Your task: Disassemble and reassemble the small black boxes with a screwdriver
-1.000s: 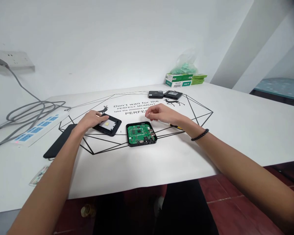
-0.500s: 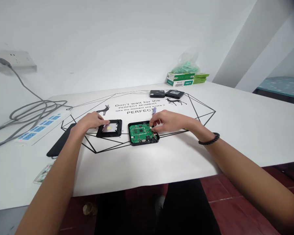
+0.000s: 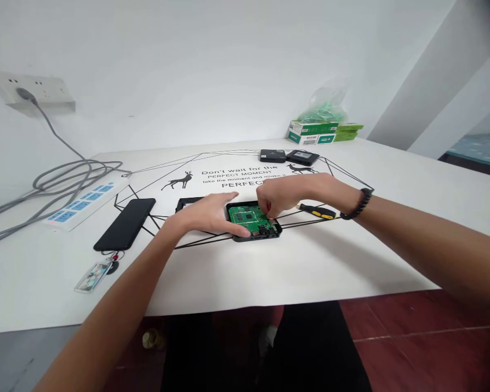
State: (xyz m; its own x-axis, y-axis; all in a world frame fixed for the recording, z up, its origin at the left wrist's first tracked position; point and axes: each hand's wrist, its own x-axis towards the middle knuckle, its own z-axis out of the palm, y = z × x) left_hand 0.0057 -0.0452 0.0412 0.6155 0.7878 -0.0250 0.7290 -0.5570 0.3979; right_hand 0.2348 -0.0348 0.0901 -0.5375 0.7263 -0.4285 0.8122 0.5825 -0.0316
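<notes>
1. White printed table fills my view; an open, square black plastic case holding a green circuit board sits centrally.
2. Nine o'clock of it: my left hand, fingers spread, thumb across the near rim.
3. Two o'clock: my right hand, fingers curled; grip, I cannot tell.

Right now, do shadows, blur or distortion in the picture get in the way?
Head view: soft light, a faint shadow on the white table beneath the right forearm; head view: no strong glare on the circuit board, but its markings are too small to read and the right hand covers part; head view: wide-lens stretch toward the edges, upper right corner dark.
</notes>
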